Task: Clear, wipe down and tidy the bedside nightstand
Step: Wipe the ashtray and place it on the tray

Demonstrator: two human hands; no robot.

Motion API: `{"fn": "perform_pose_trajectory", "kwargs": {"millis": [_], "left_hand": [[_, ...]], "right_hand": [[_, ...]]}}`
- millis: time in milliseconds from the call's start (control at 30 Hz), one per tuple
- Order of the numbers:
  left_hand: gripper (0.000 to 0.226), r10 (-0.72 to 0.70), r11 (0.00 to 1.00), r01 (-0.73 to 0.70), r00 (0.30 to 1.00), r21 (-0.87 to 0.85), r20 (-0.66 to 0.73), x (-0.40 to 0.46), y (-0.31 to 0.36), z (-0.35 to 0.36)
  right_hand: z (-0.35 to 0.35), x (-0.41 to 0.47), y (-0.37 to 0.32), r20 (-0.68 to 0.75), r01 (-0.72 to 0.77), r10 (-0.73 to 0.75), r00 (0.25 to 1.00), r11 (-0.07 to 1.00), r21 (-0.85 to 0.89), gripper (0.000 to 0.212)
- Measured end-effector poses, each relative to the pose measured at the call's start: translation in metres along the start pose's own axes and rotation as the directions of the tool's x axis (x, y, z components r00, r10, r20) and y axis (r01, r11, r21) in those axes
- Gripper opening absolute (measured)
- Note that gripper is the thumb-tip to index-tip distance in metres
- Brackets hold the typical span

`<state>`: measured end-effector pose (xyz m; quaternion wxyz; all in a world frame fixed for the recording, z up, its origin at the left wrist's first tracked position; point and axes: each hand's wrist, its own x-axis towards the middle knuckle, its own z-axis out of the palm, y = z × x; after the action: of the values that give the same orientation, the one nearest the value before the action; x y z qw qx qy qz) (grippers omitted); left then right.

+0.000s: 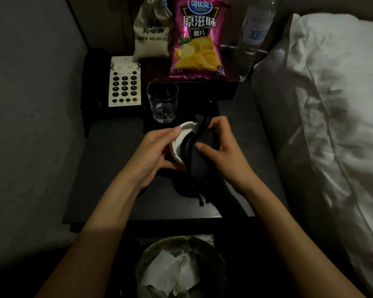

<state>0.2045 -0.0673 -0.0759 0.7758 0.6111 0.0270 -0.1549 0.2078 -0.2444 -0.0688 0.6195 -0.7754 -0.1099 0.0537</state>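
Holding a white ashtray point(182, 143) above the dark nightstand point(116, 168), the left hand point(155, 153) gripped its rim, thumb on top. Right hand point(220, 151) pinched a dark cloth point(199, 160) pressed into the ashtray, hands close together. Just behind the ashtray stood an empty glass point(163, 103); further behind, a phone keypad point(124, 82), cloth pouch point(152, 33), chips bag point(199, 39), water bottle point(254, 37). Below the ashtray: waste bin point(181, 269) with tissues. Right of it: pillow point(323, 104).
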Motion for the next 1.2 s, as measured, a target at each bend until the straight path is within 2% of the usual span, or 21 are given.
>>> {"fn": "perform_pose_trajectory", "kwargs": {"millis": [133, 233, 367, 500, 600, 767, 967, 1200], "left_hand": [[0.028, 0.022, 0.997, -0.028, 0.997, 0.075, 0.072, -0.001, -0.001, 0.002], [0.023, 0.027, 0.984, -0.042, 0.996, 0.175, 0.088, -0.002, -0.001, 0.001], [0.019, 0.057, 0.948, -0.068, 0.997, 0.312, 0.042, -0.003, 0.0, -0.001], [0.012, 0.126, 0.912, -0.103, 0.991, 0.398, -0.033, -0.003, 0.0, -0.002], [0.009, 0.125, 0.913, -0.088, 0.99, 0.398, -0.07, -0.002, -0.001, 0.001], [0.01, 0.032, 0.963, 0.001, 0.992, 0.27, -0.119, 0.0, -0.005, 0.002], [0.012, -0.008, 0.998, 0.016, 0.989, 0.053, -0.147, 0.0, -0.009, 0.006], [0.012, -0.047, 0.977, -0.004, 0.97, -0.212, -0.238, 0.001, -0.017, 0.029]], "right_hand": [[0.002, 0.0, 0.001, -0.034, -0.033, 0.033, 0.999, 0.999, 0.023, 0.04], [0.0, 0.004, 0.004, -0.07, 0.002, -0.008, 0.998, 0.996, -0.088, 0.023], [0.0, 0.006, 0.009, -0.074, 0.072, -0.088, 0.993, 0.978, -0.197, 0.01], [0.005, 0.004, 0.014, -0.051, 0.068, -0.089, 0.995, 0.946, -0.318, 0.016], [0.007, 0.005, 0.014, -0.068, 0.055, -0.08, 0.994, 0.951, -0.303, 0.016], [0.009, 0.007, 0.011, -0.155, 0.007, -0.047, 0.987, 0.967, -0.254, 0.012], [0.01, 0.009, 0.011, -0.28, -0.097, 0.064, 0.958, 0.99, -0.104, 0.013], [0.027, 0.004, 0.015, -0.465, -0.156, 0.22, 0.857, 0.973, 0.172, 0.017]]}}
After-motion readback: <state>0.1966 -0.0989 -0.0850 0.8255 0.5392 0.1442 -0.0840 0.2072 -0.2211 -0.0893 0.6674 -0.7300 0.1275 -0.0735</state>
